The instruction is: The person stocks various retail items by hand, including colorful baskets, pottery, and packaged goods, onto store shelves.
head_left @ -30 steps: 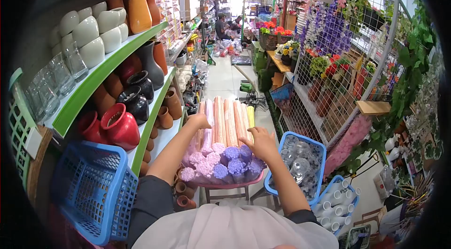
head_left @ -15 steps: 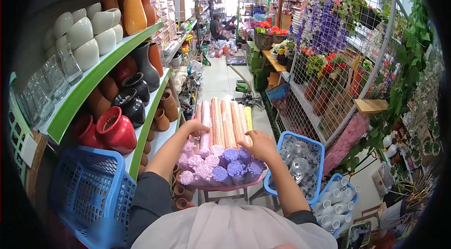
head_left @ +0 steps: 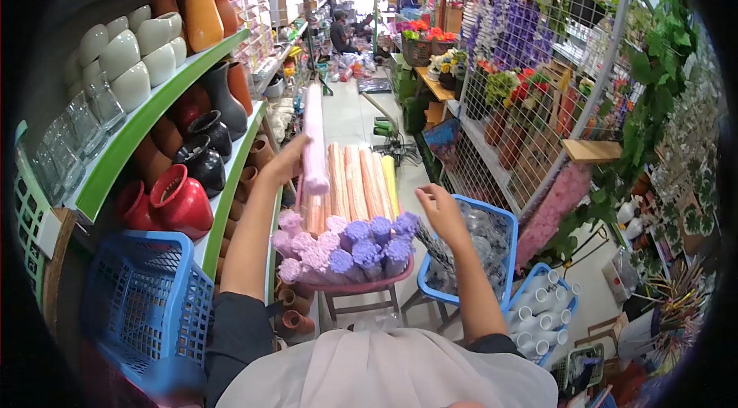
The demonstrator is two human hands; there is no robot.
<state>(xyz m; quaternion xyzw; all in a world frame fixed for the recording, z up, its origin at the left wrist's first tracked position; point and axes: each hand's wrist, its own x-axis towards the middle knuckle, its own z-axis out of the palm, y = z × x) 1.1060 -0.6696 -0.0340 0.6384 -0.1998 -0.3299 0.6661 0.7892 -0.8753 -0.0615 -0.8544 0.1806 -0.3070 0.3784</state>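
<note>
My left hand is wrapped round a long pale pink bundle of pipe cleaners, raised and nearly upright over the left side of a pink basket. In that basket lie peach bundles, with a yellow bundle at their right. Nearer to me, fluffy ends of pink bundles and purple bundles face up. My right hand hangs just right of the basket, fingers loosely bent and holding nothing I can see.
A blue basket of clear glassware stands at right, near a blue basket of white vases. On the left are a blue crate and a green-edged shelf of pots. A person sits far down the aisle.
My left hand has lifted a pale pink bundle up from the basket. My right hand has come off the bundles and moved to the right. The view has shifted slightly.
</note>
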